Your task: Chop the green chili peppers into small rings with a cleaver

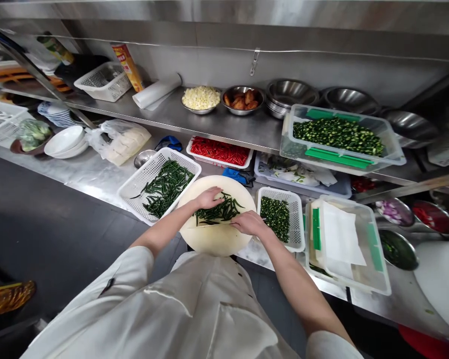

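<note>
A round pale cutting board (pixel 213 244) lies in front of me, with a loose heap of long green chilies (pixel 226 208) on it. My left hand (pixel 209 198) rests at the heap's far left side, fingers stretched out over the chilies. On the right, my right hand (pixel 249 223) is closed around a knife; its blade (pixel 213 225) shows only as a thin line along the near side of the chilies. Left of the board stands a white perforated basket (pixel 133 192) of whole green chilies (pixel 168 187). To its right, another white basket (pixel 296 219) holds chopped green pieces (pixel 275 217).
Behind the board sits a tray of red chilies (pixel 220 152). A clear tub (pixel 391 154) of chopped greens stands on the shelf (pixel 164 114) above, near metal bowls (pixel 292 92). A lidded container (pixel 374 269) is at the right, a plastic bag (pixel 123 142) at the left.
</note>
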